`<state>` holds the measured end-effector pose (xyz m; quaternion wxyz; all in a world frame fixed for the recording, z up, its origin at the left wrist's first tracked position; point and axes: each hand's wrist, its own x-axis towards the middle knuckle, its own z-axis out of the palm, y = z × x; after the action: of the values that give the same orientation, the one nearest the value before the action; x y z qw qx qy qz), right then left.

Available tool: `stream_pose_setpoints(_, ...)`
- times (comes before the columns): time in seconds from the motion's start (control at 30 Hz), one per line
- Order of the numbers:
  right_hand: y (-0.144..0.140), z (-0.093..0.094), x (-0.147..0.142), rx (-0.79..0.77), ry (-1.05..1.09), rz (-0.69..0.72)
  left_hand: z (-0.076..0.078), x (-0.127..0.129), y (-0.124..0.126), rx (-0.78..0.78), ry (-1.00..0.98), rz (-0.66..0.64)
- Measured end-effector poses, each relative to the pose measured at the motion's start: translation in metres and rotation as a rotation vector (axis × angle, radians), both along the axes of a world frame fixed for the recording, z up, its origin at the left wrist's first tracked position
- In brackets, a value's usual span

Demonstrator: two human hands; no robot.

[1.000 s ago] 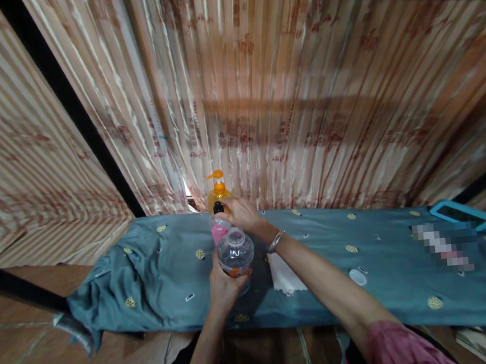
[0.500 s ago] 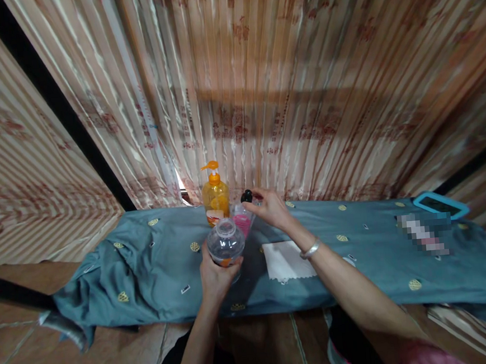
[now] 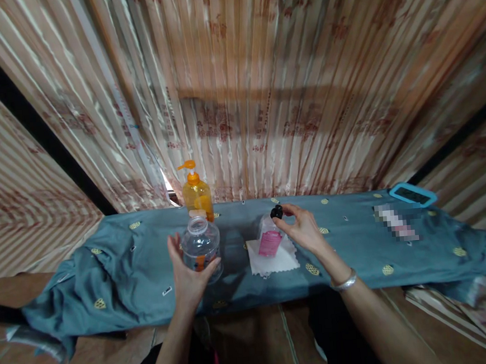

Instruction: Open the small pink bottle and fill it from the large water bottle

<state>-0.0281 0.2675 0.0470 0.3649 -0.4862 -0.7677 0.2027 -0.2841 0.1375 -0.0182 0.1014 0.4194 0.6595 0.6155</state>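
A clear plastic jar with an uncapped neck stands on the cloth-covered bench. My left hand is at its near left side, thumb across the front, fingers spread and looking loosened from the wall. The fingers of my right hand pinch the black top of a clear bottle with a pink label. This bottle tilts slightly and is over the white cloth; whether its base touches the cloth I cannot tell. Behind the jar stands an orange pump bottle, its lower part partly covered by the jar.
A teal patterned cloth covers the long, narrow bench. A blue-framed device and a blurred-out item lie at the right end. Striped curtains hang behind, with dark posts at the sides.
My right hand has carried the pink-labelled bottle rightward, away from the jar, to over the white cloth. My left hand's fingers have spread at the jar. The view has shifted a little.
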Motion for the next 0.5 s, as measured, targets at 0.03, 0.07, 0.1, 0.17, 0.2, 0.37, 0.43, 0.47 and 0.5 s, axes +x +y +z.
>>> stream_pose_setpoints(0.03, 0.0, -0.001, 0.001, 0.001, 0.017, 0.0, 0.008, 0.004, -0.008, 0.046, 0.088, 0.045)
stream_pose_setpoints(0.07, -0.001, -0.002, 0.001, 0.005, 0.03, 0.002, 0.015, 0.011, -0.016, 0.103, 0.192, 0.092)
stream_pose_setpoints(0.1, -0.001, -0.002, 0.001, 0.008, 0.041, 0.007, 0.022, 0.02, -0.024, 0.172, 0.286, 0.112)
stream_pose_setpoints(0.17, -0.001, -0.002, 0.001, 0.019, 0.049, 0.018, 0.03, 0.045, -0.033, 0.252, 0.397, 0.009)
stream_pose_setpoints(0.2, -0.001, -0.003, 0.0, 0.022, 0.053, 0.023, 0.03, 0.059, -0.032, 0.258, 0.41, -0.1)
stream_pose_setpoints(0.37, -0.003, -0.004, -0.004, 0.01, 0.138, 0.067, -0.011, 0.115, 0.024, -0.061, 0.04, -0.459)
stream_pose_setpoints(0.43, -0.002, -0.005, -0.003, -0.001, 0.184, 0.085, -0.03, 0.123, 0.057, -0.101, -0.101, -0.444)
stream_pose_setpoints(0.47, 0.0, -0.006, -0.002, -0.003, 0.202, 0.099, -0.036, 0.125, 0.073, -0.109, -0.13, -0.466)
stream_pose_setpoints(0.5, 0.002, -0.007, -0.001, -0.002, 0.216, 0.118, -0.041, 0.127, 0.086, -0.103, -0.151, -0.486)
